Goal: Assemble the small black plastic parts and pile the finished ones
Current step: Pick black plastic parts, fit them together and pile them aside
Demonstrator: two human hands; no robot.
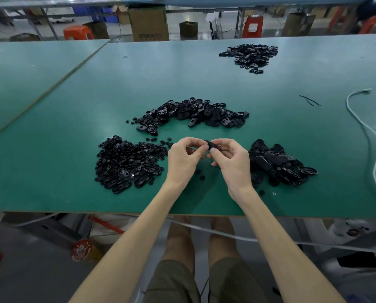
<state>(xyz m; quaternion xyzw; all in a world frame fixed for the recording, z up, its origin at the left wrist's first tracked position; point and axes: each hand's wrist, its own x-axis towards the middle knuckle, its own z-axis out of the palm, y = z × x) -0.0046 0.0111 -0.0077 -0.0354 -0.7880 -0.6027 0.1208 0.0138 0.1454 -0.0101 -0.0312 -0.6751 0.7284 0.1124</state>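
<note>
A small black plastic part [211, 145], dark and glossy with a rounded end, is held just above the green worktop [73, 119], near its front edge, between the two hands. It is pinched by the right hand [231, 162] between thumb and curled forefinger, and its other end is gripped by the curled fingertips of the left hand [183, 159]. Most of the part is covered by the fingers, so its full shape cannot be told. Beneath the hands a few loose black round pieces [201, 175] are seen lying on the worktop. Just left of the left hand a broad heap of tiny black round buttons and flat oval shells [125, 165] is spread out, the ovals showing hollow, ribbed insides. Just beside the right hand a heap of larger elongated black housings [278, 162] is piled, some lying smooth back up and others open side up with shiny rims. Beyond the hands a curved middle heap of black oval shells [195, 114] is laid across the worktop's centre, with small round pieces scattered at its left end. Well apart, toward the far right, a smaller far heap of black parts [250, 54] is seen. Along the right side a white cord [371, 136] is trailed over the worktop, with thin dark strips [309, 99] lying near it. Behind the worktop a brown cardboard box [148, 22] and red plastic stools [77, 32] are stood on the floor.
</note>
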